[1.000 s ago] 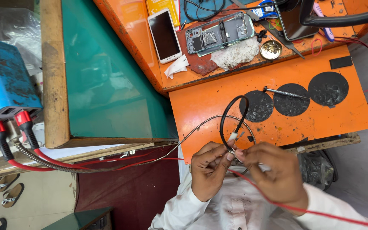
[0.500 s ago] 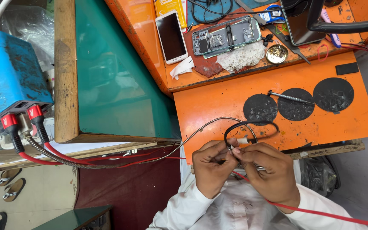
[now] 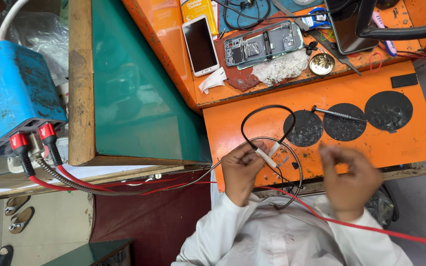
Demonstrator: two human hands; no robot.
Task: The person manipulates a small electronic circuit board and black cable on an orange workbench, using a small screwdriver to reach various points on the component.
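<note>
The left hand [image 3: 241, 172] sits at the near edge of the orange bench [image 3: 252, 111], fingers pinched around the two white plug ends [image 3: 269, 153] of a black cable [image 3: 265, 116]. The plugs lie side by side just past the fingertips, their long axes slanting from the hand up toward the far right of the bench. From them the cable rises in a loop that stands over the bench surface, its top curving near the leftmost of three black round pads [image 3: 306, 128] set in a row along the bench's lower tier.

The right hand [image 3: 351, 180] hovers above the near edge, apart from the cable; it is blurred, its fingers loosely curled and holding nothing that can be made out.

A thin screwdriver [image 3: 338, 114] lies across the top of the middle pad, its long axis running roughly along the bench. A braided metal lead [image 3: 124, 191] and a red wire [image 3: 371, 229] run past the person's white sleeves. On the raised far tier lie a white phone [image 3: 200, 44] face up and an opened phone [image 3: 265, 43] showing its insides. A blue box [image 3: 11, 93] with red plugs stands off to the left, beyond a green panel [image 3: 139, 98]
</note>
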